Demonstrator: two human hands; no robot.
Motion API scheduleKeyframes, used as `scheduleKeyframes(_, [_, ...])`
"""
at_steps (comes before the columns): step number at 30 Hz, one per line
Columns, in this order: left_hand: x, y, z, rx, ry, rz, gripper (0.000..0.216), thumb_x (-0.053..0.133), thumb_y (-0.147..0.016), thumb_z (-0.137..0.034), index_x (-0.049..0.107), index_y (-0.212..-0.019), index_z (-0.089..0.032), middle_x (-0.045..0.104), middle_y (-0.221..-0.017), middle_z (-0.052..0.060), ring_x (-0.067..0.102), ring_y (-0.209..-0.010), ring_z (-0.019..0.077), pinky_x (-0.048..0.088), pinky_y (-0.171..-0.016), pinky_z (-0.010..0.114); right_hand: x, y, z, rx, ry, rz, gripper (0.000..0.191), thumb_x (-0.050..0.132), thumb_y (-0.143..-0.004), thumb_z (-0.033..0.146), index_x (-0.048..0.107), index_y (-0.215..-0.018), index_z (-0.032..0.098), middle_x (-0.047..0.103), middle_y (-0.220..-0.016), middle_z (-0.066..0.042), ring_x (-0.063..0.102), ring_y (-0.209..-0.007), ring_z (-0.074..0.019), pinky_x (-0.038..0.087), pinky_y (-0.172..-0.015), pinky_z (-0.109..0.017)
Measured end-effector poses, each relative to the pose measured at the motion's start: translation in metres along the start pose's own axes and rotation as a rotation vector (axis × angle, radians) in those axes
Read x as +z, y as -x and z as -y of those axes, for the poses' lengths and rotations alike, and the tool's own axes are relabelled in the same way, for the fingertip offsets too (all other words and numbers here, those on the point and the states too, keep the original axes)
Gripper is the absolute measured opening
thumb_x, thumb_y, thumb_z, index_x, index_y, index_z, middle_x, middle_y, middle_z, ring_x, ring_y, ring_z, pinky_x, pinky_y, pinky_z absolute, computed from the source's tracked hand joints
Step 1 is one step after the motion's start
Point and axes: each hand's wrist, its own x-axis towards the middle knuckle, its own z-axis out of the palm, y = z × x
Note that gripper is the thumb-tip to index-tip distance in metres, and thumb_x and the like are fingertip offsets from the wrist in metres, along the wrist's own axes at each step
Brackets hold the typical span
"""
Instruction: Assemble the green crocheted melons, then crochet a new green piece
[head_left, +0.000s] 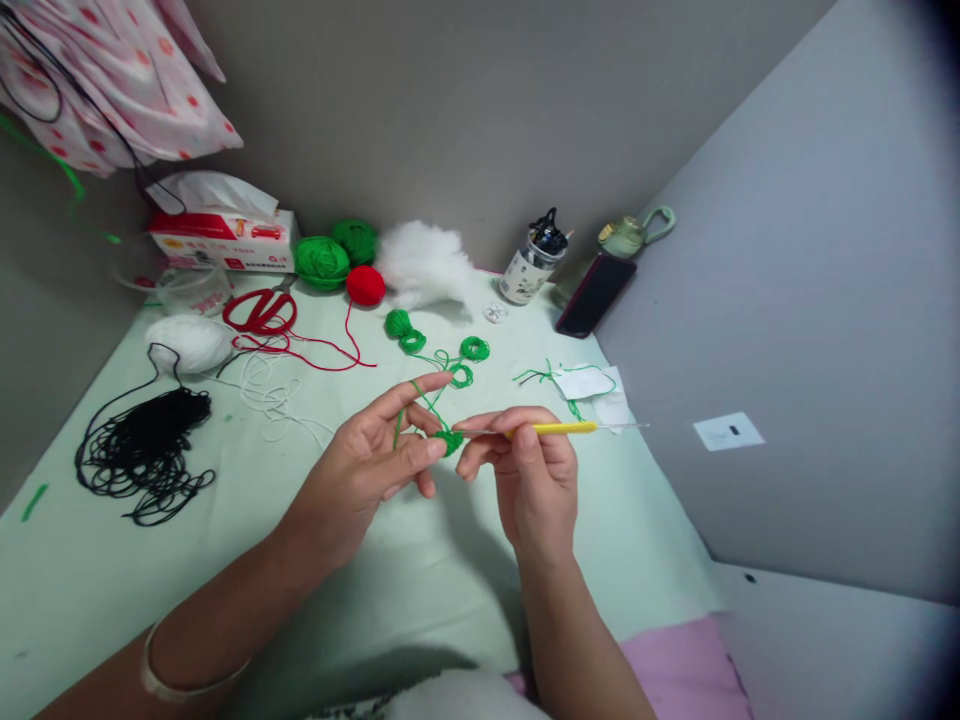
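Between thumb and fingers, my left hand pinches a small green crochet piece. Green yarn runs from it up over the raised left forefinger. My right hand grips a crochet hook by its yellow handle, level, with the metal tip pointing left and touching the green piece. The hook's other thin metal end sticks out to the right. Just beyond my hands lie green crocheted rings and a small green ball with loose strands.
Scissors, a tissue box, green yarn balls, a red ball and white stuffing line the back. Black yarn and white yarn lie left. A pen cup and phone stand at the right.
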Motion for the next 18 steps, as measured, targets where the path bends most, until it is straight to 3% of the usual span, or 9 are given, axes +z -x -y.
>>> scheduleKeyframes(4, [0.003,0.000,0.001,0.036,-0.007,-0.037,0.042,0.082,-0.084,-0.024,0.073,-0.125,-0.031,0.060,-0.089,-0.003,0.057,-0.056,0.0047,0.039,-0.046,0.018,0.001,0.005,0.001,-0.054,0.081,-0.016,0.020,0.051,-0.106,0.032,0.066,-0.099,0.023,0.083,-0.100,-0.005,0.075,-0.059,-0.0145,0.061,-0.054,-0.028])
scheduleKeyframes(8, [0.005,0.000,0.004,0.018,0.018,-0.019,0.037,0.081,-0.085,-0.025,0.074,-0.121,-0.030,0.059,-0.087,-0.004,0.056,-0.054,0.0036,0.035,-0.045,0.017,0.003,0.015,-0.005,-0.277,0.263,-0.059,0.020,0.050,-0.106,0.025,0.070,-0.110,0.026,0.080,-0.111,-0.006,0.076,-0.068,-0.0150,0.063,-0.062,-0.032])
scheduleKeyframes(11, [0.008,0.001,0.007,-0.024,0.069,0.019,0.045,0.079,-0.087,-0.026,0.068,-0.130,-0.028,0.061,-0.085,-0.004,0.047,-0.048,0.0012,0.040,-0.049,0.017,0.005,0.018,-0.009,-0.381,0.372,-0.048,0.023,0.052,-0.104,0.024,0.072,-0.113,0.028,0.079,-0.114,-0.007,0.074,-0.074,-0.0156,0.061,-0.061,-0.032])
scheduleKeyframes(14, [0.011,0.001,0.006,-0.086,0.141,0.050,0.058,0.080,-0.086,-0.025,0.059,-0.141,-0.025,0.062,-0.082,-0.006,0.032,-0.042,-0.0009,0.046,-0.052,0.019,0.008,0.014,-0.009,-0.323,0.329,-0.084,0.019,0.055,-0.103,0.029,0.073,-0.105,0.026,0.079,-0.107,-0.007,0.070,-0.064,-0.0136,0.057,-0.054,-0.029])
scheduleKeyframes(18, [0.011,0.000,0.003,-0.095,0.160,0.017,0.060,0.082,-0.083,-0.023,0.061,-0.139,-0.023,0.060,-0.081,-0.007,0.029,-0.041,-0.0013,0.048,-0.052,0.020,0.008,0.005,-0.006,-0.086,0.092,-0.109,0.020,0.056,-0.103,0.038,0.066,-0.094,0.023,0.079,-0.097,-0.004,0.060,-0.045,-0.0080,0.050,-0.046,-0.024])
